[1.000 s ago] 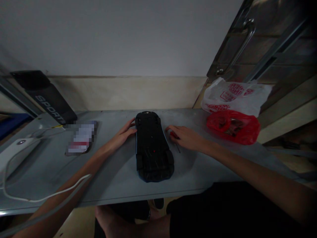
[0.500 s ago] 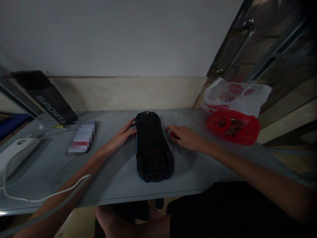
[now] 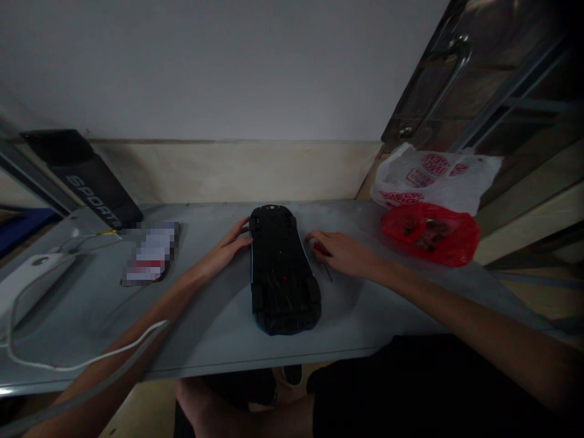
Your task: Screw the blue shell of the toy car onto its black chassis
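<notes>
A pale wall (image 3: pixel 228 73) backs the grey bench (image 3: pixel 205 340), whose right end carries a white printed bag (image 3: pixel 424 173) with a red bag (image 3: pixel 431 237) just in front of it. At the left stands a tilted dark case lettered SPORT (image 3: pixel 91 188), with a white device (image 3: pixel 31 289) and its cable nearer the person. The toy car (image 3: pixel 278 255) lies between the two hands, mid-bench, apparently underside up, its length running from the wall toward the person. A blurred-out phone (image 3: pixel 150 252) lies left of it. The left hand (image 3: pixel 228 246) has its fingers unclenched, tips against the car's left edge. The right hand (image 3: pixel 337 250), just right of the car and apart from it, curls its fingers around a red-handled tool (image 3: pixel 320 247), apparently grasping it, the thin shaft pointing toward the person. Smallest is a red spot (image 3: pixel 285 278) on the car. Across the last second, car, hands and tool have hardly shifted, which suggests a pause: car steadied, tool off it.
</notes>
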`<state>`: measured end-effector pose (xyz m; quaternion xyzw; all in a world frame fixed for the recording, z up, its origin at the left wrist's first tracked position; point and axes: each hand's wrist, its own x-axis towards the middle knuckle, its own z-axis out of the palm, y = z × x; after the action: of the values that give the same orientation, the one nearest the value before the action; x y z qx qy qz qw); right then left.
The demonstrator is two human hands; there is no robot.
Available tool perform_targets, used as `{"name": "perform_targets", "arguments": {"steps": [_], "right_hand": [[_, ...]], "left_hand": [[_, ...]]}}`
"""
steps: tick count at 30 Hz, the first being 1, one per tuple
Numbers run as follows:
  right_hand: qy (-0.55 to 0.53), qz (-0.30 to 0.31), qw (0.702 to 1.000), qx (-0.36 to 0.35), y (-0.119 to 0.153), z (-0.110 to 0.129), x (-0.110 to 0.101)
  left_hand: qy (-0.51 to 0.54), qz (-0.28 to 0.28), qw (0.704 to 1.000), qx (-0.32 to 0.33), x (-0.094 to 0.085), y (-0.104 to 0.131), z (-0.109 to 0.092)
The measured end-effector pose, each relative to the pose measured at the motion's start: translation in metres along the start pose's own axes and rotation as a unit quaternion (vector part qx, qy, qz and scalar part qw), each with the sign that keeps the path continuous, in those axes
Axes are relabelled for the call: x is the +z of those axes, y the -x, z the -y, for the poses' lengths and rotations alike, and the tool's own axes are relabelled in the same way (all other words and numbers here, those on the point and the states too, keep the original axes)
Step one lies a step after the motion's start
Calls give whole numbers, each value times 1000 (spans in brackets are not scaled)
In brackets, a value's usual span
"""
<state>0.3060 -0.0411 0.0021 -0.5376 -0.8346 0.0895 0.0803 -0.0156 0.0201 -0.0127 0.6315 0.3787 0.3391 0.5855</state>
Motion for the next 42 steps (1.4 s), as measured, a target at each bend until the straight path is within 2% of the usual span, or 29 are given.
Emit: {"name": "perform_targets", "arguments": {"steps": [21,29,37,42], "right_hand": [[-5,-2,1000,-14,0,-3,2],[-7,-1,1000,-8,0,-2,2],[-9,-2,1000,-2,2,0,1],[-29,21,999,16,0,0,0]], "left_hand": [[-12,3,1000,1,0,0,-1],[-18,-3,1000,-6,3,3,-8],[-9,10,1000,5,1,1,-3],[-26,6,1000,-10,-2,0,0]]}}
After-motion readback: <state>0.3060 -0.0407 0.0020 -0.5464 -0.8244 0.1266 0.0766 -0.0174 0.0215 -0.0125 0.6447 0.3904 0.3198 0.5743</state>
